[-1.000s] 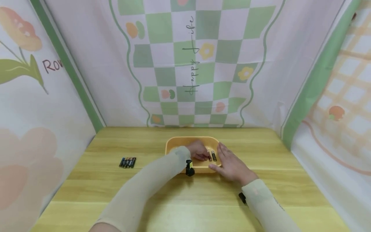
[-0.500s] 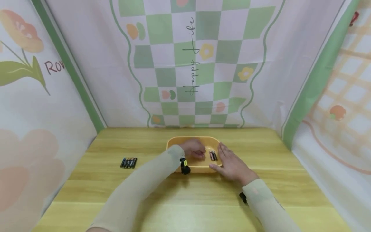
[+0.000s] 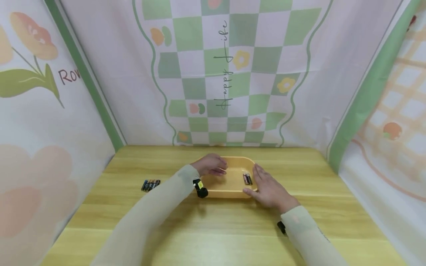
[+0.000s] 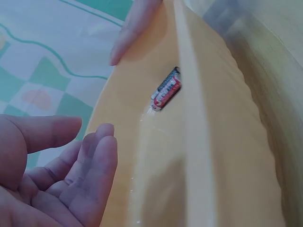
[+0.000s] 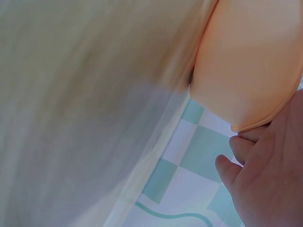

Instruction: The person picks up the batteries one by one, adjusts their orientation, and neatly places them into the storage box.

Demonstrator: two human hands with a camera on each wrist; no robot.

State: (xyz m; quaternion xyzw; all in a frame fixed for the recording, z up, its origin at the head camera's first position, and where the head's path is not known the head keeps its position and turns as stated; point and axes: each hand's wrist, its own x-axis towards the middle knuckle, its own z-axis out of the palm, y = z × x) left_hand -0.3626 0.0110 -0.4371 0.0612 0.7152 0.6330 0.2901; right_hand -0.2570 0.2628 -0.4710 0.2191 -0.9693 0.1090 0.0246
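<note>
My left hand (image 3: 213, 165) hovers over the left part of a yellow plastic basin (image 3: 229, 194), thumb and fingers apart with nothing between them; the left wrist view shows the same empty hand (image 4: 66, 170). Two AA-size batteries (image 3: 247, 179) lie side by side on the basin floor near its right end. One is red and one dark in the left wrist view, where the red battery (image 4: 166, 93) is nearest the camera. My right hand (image 3: 273, 188) rests against the basin's right end, fingers straight along the rim and thumb at the front corner.
Several batteries (image 3: 151, 185) lie in a tight row on the wooden table (image 3: 219, 232), left of the basin. A patterned cloth (image 3: 233, 74) hangs behind the table, and cloth walls stand at both sides.
My left hand has drawn back left and up from the batteries at the basin's right end, its fingers spreading. Those two batteries now lie close together. The right hand has stayed at the rim.
</note>
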